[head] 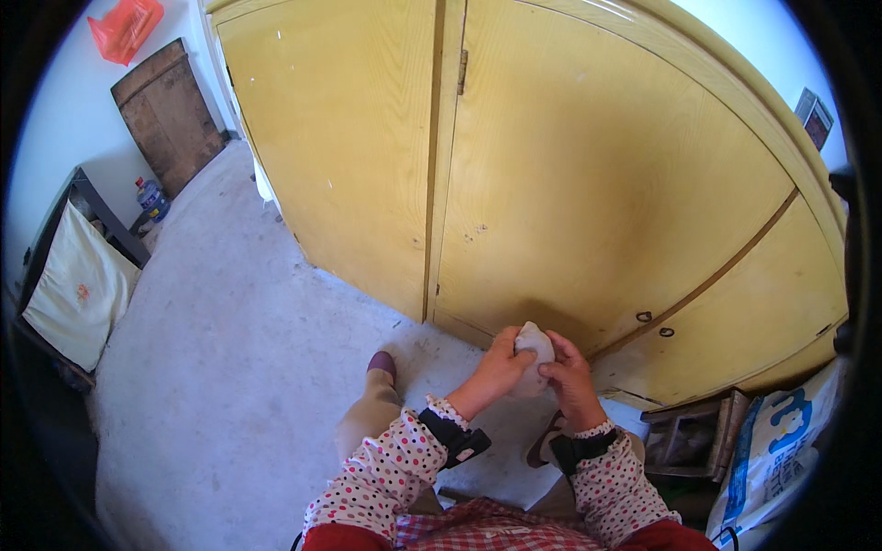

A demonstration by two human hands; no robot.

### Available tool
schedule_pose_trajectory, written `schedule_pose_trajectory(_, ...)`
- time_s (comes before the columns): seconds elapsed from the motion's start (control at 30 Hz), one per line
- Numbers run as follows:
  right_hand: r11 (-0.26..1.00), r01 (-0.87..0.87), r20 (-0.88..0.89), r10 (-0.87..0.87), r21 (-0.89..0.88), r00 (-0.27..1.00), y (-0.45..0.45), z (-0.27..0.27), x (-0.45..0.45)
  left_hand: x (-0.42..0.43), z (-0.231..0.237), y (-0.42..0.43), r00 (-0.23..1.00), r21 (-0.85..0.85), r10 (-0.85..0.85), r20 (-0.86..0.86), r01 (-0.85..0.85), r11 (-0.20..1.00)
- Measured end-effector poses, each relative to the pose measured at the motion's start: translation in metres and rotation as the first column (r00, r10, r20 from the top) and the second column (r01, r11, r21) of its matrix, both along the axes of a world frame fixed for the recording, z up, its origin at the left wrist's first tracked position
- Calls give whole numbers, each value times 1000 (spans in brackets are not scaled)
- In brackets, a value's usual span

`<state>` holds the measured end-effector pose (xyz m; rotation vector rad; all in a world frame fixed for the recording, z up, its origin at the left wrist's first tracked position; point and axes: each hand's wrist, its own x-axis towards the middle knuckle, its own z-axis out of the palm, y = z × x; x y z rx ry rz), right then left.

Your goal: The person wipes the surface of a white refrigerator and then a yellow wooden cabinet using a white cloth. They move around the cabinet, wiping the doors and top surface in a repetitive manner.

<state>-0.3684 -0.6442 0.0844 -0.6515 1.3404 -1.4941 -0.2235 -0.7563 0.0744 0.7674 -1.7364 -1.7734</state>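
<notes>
Both of my hands hold a bunched pale cloth (533,344) in front of my body. My left hand (501,364) grips its left side, the thumb pressed over the front. Opposite it, my right hand (573,375) has fingers and thumb on the right side. The lower part of the cloth hangs between the hands and is blurred against the floor. Just beyond the hands stands a yellow wooden wardrobe (551,206) with its doors closed. Two small dark ring pulls (643,317) are on its doors, to the right of my hands.
Grey concrete floor (227,344) spreads to the left. A wooden stool-like frame (689,441) and a white-and-blue printed bag (765,448) stand close on the right. At far left are a cloth-draped dark stand (86,275), a water bottle (152,200) and a leaning wooden board (169,117).
</notes>
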Motion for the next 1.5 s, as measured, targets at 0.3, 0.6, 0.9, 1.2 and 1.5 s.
schedule_pose_trajectory(0.3,990,138,309,-123,-28,943,26,23,40,24,17,-1,974,209,-98,-206,141,968)
schedule_pose_trajectory(0.6,976,218,85,-217,-5,973,41,31,47,40,34,2,985,176,-97,-145,123,977)
schedule_pose_trajectory(0.9,986,162,-139,-167,-44,976,40,61,66,53,29,6,940,-222,-324,-108,295,929)
schedule_pose_trajectory(1.2,983,32,280,20,-181,960,31,44,72,64,36,4,924,175,-304,-232,347,921)
schedule_pose_trajectory(1.5,984,14,482,74,-176,873,39,40,73,64,47,16,963,-636,-119,241,249,731)
